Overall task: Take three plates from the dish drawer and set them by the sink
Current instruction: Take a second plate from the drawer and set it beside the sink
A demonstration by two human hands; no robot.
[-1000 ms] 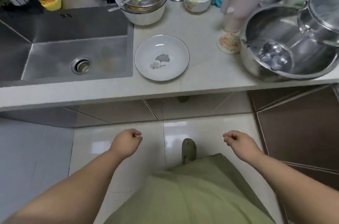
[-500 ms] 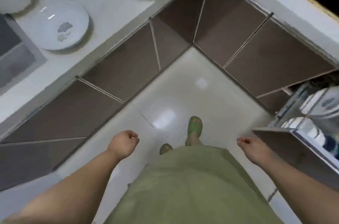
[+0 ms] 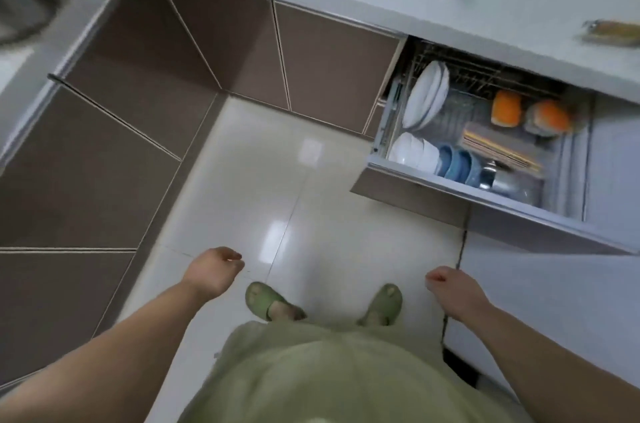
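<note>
The plates (image 3: 427, 95) you want are white and round, and they stand on their edges, leaning together in the wire rack at the back left of the open dish drawer (image 3: 460, 190). That drawer is at the right of the frame, pulled out under the counter.

They are probably hard, smooth and a bit slippery, and they would break if dropped. A few together will likely feel heavy. A good way is to pinch the top rim with your thumb on one face and your fingers on the other, then lift straight up out of the wires.

Your left hand (image 3: 214, 272) is low in the middle of the frame, over the floor, loosely curled and holding nothing. Your right hand (image 3: 450, 287) is at the lower right, also loosely curled and empty. Both are well apart from the drawer.

In front of the plates are white bowls (image 3: 414, 151) and blue bowls (image 3: 457, 163), so reach over them with care. The sink is not in view from here.
</note>
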